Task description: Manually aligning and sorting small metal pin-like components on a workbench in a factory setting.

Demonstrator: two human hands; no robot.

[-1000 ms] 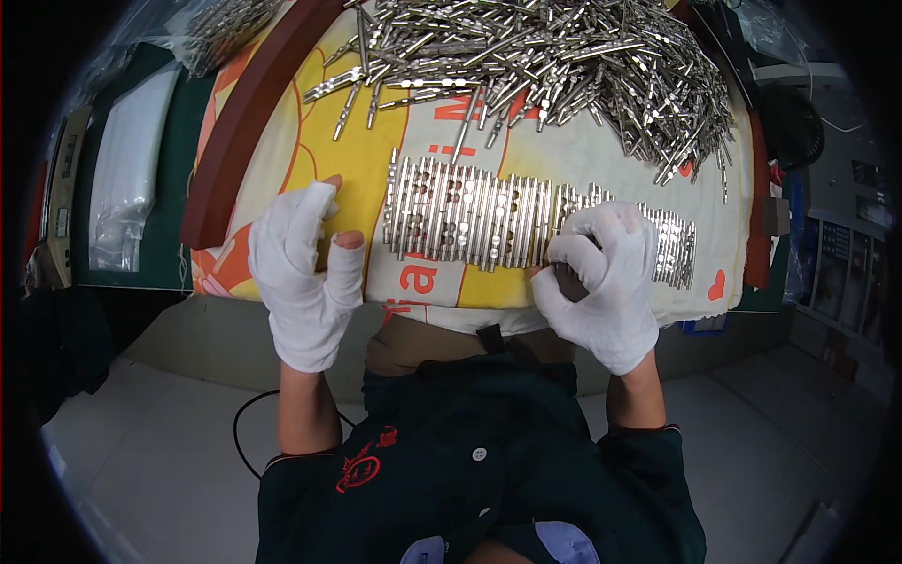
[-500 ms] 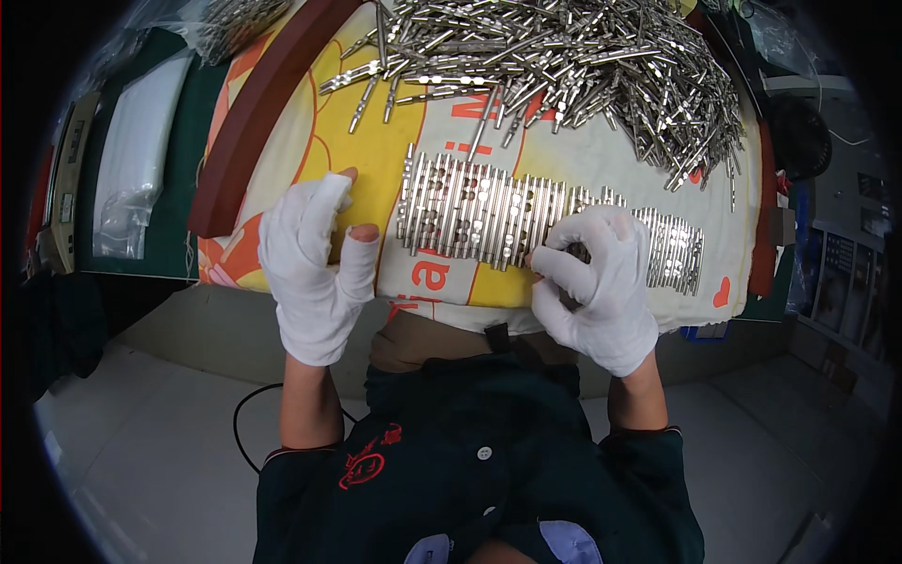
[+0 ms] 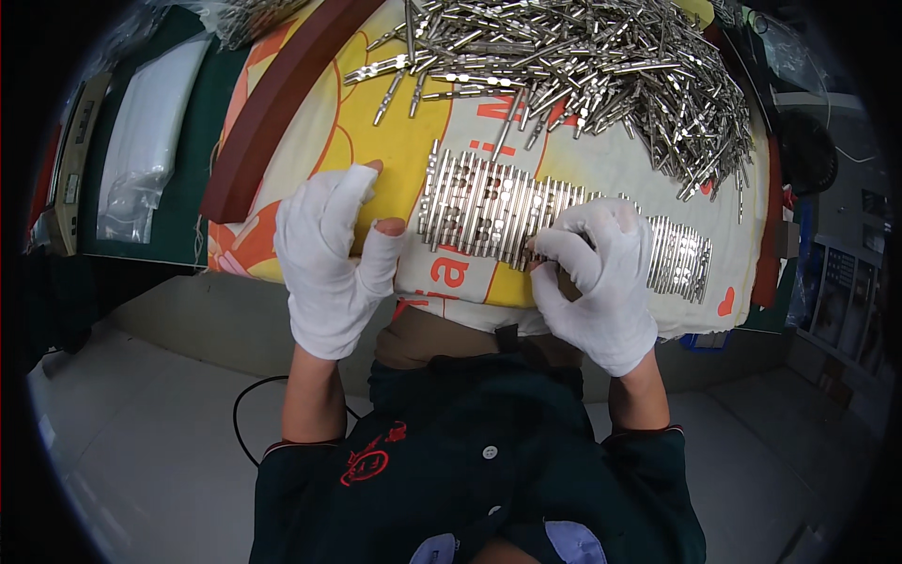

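Note:
A row of shiny metal rods [image 3: 484, 207] lies side by side on a patterned cloth [image 3: 413, 122]. My right hand [image 3: 601, 282], in a white glove with bare fingertips, bends over the row and hides part of it. Its thumb and index finger come together at the near end of a metal rod [image 3: 521, 249]. Left of the row, my left hand [image 3: 329, 254], gloved the same way, hovers with thumb and fingers apart and holds nothing. Past the right hand, more rods [image 3: 678, 258] continue the row.
A large loose heap of metal rods [image 3: 601, 66] covers the far side of the cloth. Dark red bars [image 3: 268, 122] border the work area left and right. Clear plastic bags [image 3: 150, 132] lie on the green surface at the left.
The cloth and rods have shifted slightly right in view. My right thumb has closed toward the index finger at the row's near edge. My left hand stays apart from the row, fingers spread.

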